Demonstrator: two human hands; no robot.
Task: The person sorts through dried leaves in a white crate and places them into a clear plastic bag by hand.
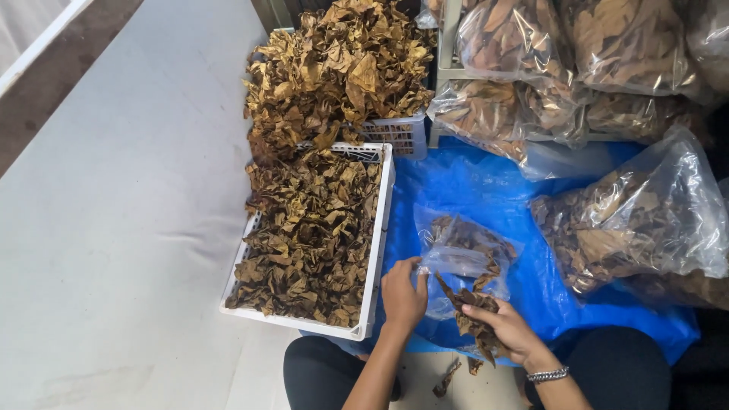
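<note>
At bottom centre, the right hand (507, 328) grips a bunch of dry leaves (472, 313) at the bag (462, 254) mouth, which the left hand (402, 292) pinches open; bag part-filled. Beyond, a crate (378, 250) remains leaf-laden; upper right, filled bags (638, 220) are done.

The left hand (402, 292) pinches the open rim of a small clear plastic bag (463, 254) that lies on a blue tarp (471, 182) and is partly filled with dried brown leaves. The right hand (505, 326), a beaded bracelet (548, 374) at its wrist, grips a bunch of dried leaves (472, 315) at the bag's mouth. Just left, a white plastic crate (377, 250) is heaped with crumpled leaves; a second heaped crate (402, 133) stands behind it. Large filled clear bags (645, 220) lie to the right.
</note>
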